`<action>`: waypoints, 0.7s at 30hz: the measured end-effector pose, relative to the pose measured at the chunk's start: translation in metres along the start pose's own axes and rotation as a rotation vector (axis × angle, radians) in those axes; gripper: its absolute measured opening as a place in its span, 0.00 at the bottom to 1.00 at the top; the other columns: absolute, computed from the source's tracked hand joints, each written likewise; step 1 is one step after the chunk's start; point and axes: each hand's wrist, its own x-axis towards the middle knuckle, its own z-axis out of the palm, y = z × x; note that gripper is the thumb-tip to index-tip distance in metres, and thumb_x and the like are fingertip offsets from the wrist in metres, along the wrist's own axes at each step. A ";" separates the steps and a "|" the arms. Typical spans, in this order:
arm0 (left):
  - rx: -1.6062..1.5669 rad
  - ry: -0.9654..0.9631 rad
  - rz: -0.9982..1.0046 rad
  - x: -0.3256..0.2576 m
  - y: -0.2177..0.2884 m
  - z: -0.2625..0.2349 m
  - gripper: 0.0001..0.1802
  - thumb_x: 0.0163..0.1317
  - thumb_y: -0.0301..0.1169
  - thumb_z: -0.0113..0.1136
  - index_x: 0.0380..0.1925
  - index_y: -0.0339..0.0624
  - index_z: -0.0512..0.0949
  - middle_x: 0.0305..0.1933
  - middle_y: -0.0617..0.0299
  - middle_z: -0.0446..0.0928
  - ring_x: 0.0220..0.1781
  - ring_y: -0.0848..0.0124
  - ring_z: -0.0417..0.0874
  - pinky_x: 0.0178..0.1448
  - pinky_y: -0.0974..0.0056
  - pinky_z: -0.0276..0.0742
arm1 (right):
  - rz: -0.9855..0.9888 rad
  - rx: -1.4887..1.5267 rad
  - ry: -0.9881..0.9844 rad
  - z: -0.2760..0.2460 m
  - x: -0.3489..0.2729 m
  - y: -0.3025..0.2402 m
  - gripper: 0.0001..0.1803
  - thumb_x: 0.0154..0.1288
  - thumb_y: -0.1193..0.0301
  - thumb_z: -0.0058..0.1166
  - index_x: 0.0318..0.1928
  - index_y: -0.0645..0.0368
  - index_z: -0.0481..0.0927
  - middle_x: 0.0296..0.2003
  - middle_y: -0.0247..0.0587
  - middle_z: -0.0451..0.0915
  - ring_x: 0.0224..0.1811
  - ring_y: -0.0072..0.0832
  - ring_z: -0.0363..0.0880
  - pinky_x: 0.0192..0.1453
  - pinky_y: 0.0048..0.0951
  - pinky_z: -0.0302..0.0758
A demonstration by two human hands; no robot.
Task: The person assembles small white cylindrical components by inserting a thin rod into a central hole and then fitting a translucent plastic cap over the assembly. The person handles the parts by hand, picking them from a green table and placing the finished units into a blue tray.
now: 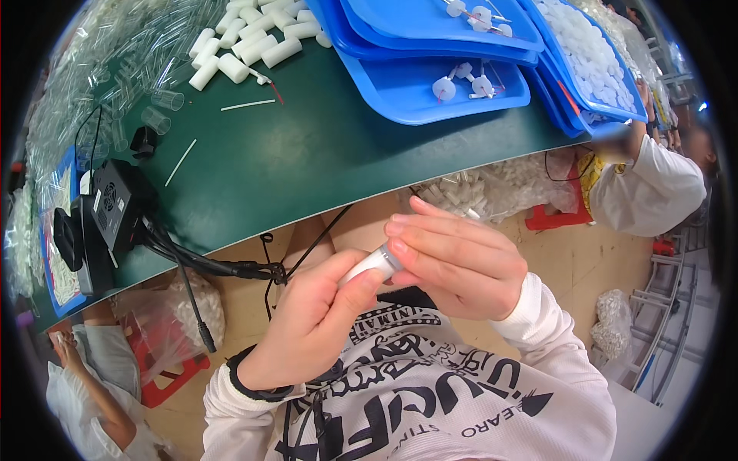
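My left hand (pixel 311 319) is closed round a short white cylinder (pixel 370 266), held tilted in front of my chest, just off the table's near edge. A greyish, see-through band shows at its upper right end. Over that end lie the fingers of my right hand (pixel 465 265), pressed together and touching it, so its tip is hidden. The cylinder resembles the white cylinders (pixel 257 38) heaped at the far side of the green table (pixel 307 161).
Blue trays (pixel 400 111) with small white parts stand far right, beside a tray of white pieces (pixel 588 65). Transparent tubes (pixel 77 92) pile up far left. A black device (pixel 115 196) with cables sits at the left edge. Co-workers (pixel 649 184) are on both sides.
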 end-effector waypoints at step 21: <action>-0.434 0.258 -0.029 0.014 -0.063 0.014 0.17 0.66 0.34 0.41 0.47 0.34 0.71 0.49 0.56 0.73 0.51 0.72 0.69 0.56 0.66 0.61 | 1.080 0.771 0.032 0.073 -0.048 -0.029 0.14 0.67 0.64 0.45 0.40 0.65 0.74 0.25 0.35 0.74 0.24 0.18 0.70 0.29 0.21 0.67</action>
